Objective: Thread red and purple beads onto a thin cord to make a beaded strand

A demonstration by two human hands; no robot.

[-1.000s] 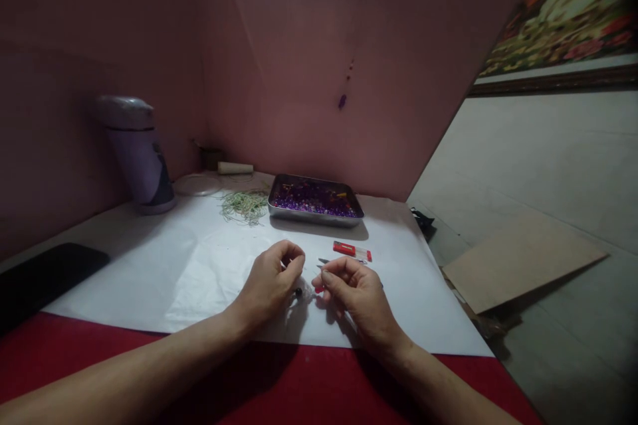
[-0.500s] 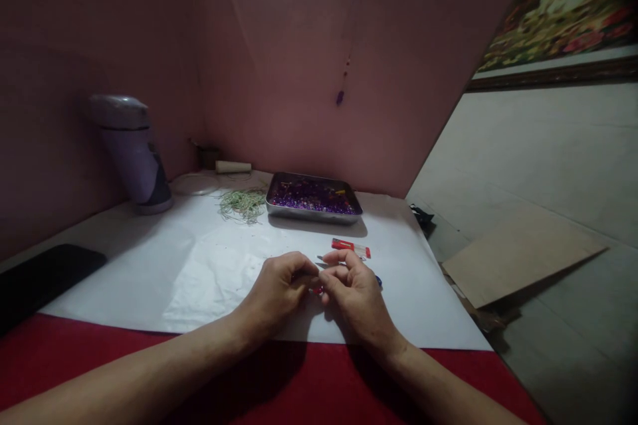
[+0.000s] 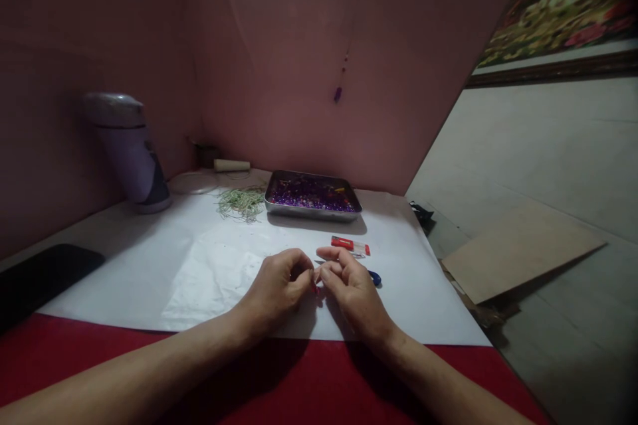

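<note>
Over the white paper, my left hand [image 3: 279,282] pinches a small item with red beads [image 3: 316,288] that hang below its fingertips. My right hand [image 3: 353,289] is closed in a pinch close beside it, its thumb and fingers nearly touching the left fingertips; what it holds is too small to make out. Behind the right hand lie scissors with a blue handle [image 3: 375,277], partly hidden by the hand. A red and clear packet [image 3: 350,246] lies just beyond them. Farther back stands a metal tray [image 3: 313,214] of purple beads.
Green threads [image 3: 242,204] lie left of the tray. A purple bottle [image 3: 132,159] stands at the back left, near a spool [image 3: 232,165]. A dark flat object [image 3: 50,279] is at the left edge. A beaded string [image 3: 338,93] hangs at the pink wall.
The red beads now hang lower and show more clearly beneath my left fingertips. My right fingers have shifted slightly left, and more of the blue handle shows.
</note>
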